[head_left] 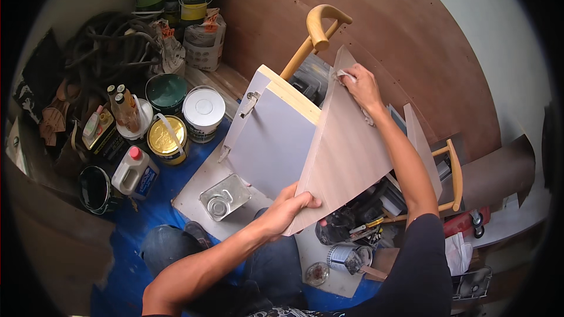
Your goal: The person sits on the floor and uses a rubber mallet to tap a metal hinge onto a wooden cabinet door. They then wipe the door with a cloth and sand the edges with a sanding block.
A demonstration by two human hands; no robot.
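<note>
A pale wood-grain panel (346, 155) is held at a slant in front of me. My left hand (286, 210) grips its near lower corner, with the thumb lying on the face. At the far upper end, my right hand (361, 88) pinches a crumpled white cloth (345, 74) against the edge; part of the cloth hangs below the palm. Just behind the panel stands a grey board (273, 141) with bare yellowish wood edges and a metal hinge (249, 104). A rectangular metal tin (225, 198) lies on the light board below my left forearm.
Paint buckets, including a white-lidded one (204, 110), and a white jug with a red cap (135, 170) crowd the left. A curved wooden chair arm (318, 29) rises behind the grey board. Tools, an open tin (346, 257) and a glass jar (317, 273) sit below the panel.
</note>
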